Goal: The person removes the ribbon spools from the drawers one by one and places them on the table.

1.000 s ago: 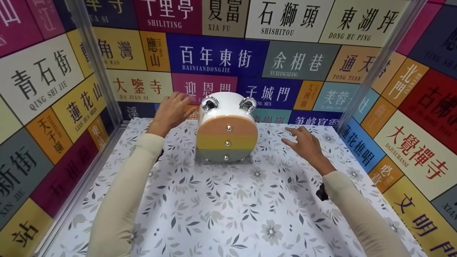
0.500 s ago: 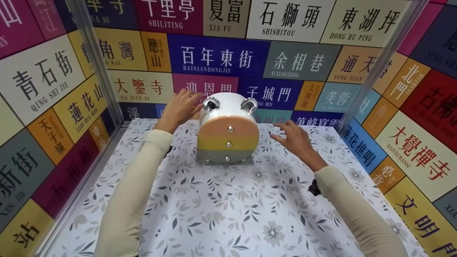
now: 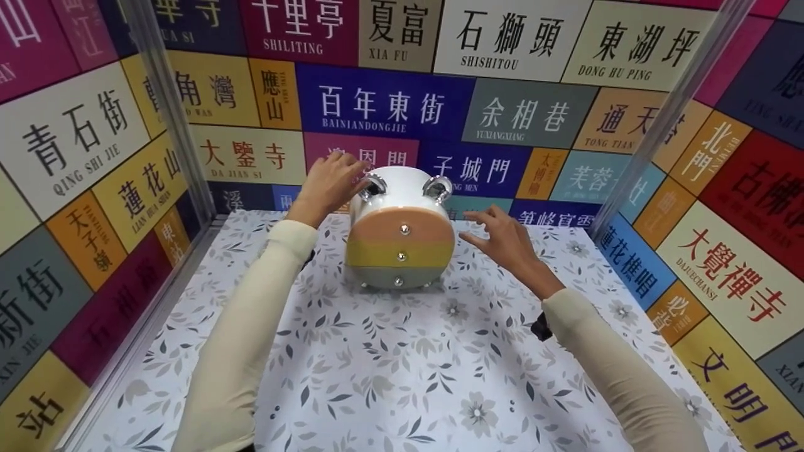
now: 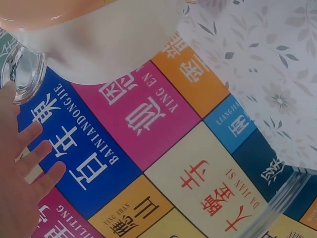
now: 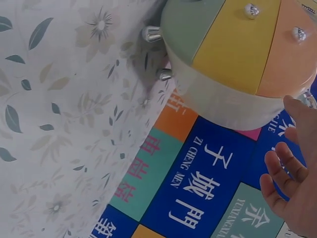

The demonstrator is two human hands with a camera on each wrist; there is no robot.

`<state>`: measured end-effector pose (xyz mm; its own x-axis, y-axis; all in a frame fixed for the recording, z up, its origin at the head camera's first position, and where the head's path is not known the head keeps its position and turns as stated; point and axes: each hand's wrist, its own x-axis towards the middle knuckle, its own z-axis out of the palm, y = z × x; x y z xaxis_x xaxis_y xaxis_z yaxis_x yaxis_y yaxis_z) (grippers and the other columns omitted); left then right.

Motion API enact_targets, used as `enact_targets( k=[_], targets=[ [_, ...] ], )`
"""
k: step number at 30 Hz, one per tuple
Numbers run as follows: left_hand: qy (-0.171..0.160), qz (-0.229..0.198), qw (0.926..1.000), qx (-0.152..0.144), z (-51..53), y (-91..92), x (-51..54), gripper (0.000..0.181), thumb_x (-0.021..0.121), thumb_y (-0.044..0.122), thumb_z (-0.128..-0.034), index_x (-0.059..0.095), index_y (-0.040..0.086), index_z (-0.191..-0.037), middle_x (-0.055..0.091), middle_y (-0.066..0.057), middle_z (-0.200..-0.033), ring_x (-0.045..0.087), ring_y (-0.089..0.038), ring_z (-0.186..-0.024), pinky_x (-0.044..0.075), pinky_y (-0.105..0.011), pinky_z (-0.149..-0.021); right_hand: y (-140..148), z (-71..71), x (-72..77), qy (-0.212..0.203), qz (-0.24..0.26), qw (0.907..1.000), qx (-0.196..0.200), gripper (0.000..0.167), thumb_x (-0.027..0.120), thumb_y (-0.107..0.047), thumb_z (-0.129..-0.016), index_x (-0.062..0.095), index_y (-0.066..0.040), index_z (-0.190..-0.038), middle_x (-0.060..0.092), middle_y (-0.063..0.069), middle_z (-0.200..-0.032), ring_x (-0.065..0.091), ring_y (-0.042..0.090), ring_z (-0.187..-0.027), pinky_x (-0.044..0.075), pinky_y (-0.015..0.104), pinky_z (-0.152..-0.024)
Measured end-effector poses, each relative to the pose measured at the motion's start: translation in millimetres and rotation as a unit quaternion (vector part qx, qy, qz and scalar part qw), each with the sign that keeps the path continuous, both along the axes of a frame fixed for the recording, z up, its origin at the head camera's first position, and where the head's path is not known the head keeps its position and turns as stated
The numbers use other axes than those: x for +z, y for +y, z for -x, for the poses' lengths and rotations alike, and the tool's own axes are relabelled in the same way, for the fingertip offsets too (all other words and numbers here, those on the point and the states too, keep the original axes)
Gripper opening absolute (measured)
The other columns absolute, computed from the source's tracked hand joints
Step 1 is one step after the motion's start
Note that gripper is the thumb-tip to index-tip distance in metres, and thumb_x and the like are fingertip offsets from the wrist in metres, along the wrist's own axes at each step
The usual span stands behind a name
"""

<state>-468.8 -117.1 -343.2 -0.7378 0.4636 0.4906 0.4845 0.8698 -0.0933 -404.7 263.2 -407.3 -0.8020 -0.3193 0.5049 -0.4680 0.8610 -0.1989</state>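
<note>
A small rounded drawer box (image 3: 377, 233) stands upright on the table, with a white body, orange, yellow and grey-green drawer fronts, and a round silver knob on each. Two silver ring-shaped ears sit on its top, the left ear (image 3: 375, 187) and the right ear (image 3: 438, 188). My left hand (image 3: 330, 185) reaches over the left ear, fingers extended; in the left wrist view its thumb overlaps the ear (image 4: 29, 74), and contact is unclear. Beside the box's right side, my right hand (image 3: 505, 242) is held with thumb and fingers spread, holding nothing.
White floral-patterned cloth (image 3: 377, 376) covers the table. Colourful sign-printed panels (image 3: 383, 100) rise behind and on both sides, with clear corner posts (image 3: 179, 119) at the back. The back panel is close behind the box.
Both hands have moved inward toward the box, the left hand rightward to the left ear and the right hand leftward. The box stays in place.
</note>
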Motion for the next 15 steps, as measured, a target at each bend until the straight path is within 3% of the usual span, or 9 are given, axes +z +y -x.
enact_targets(
  k=[7,15],
  targets=[
    [0.002,0.000,1.0000,0.002,0.0,3.0,0.2,0.039,0.058,0.040,-0.1071,0.063,0.025,-0.143,0.069,-0.011,-0.130,0.060,-0.034,-0.121,0.054,-0.053,-0.096,-14,-1.3,6.2,0.025,-0.002,0.9994,0.023,0.047,0.079,-0.042,-0.092,0.069,-0.026,-0.136,0.061,0.004,-0.102,0.064,0.020,-0.083,0.053,0.035,-0.060],
    [0.009,-0.010,0.9999,-0.001,2.1,7.0,-3.0,0.032,0.062,0.036,-0.1058,0.071,0.020,-0.132,0.073,-0.011,-0.115,0.062,-0.032,-0.104,0.056,-0.050,-0.085,-29,0.9,7.8,0.069,-0.005,0.9960,0.057,0.049,0.079,-0.046,-0.092,0.071,-0.023,-0.135,0.066,0.003,-0.091,0.060,0.015,-0.069,0.044,0.032,-0.052]
  ],
)
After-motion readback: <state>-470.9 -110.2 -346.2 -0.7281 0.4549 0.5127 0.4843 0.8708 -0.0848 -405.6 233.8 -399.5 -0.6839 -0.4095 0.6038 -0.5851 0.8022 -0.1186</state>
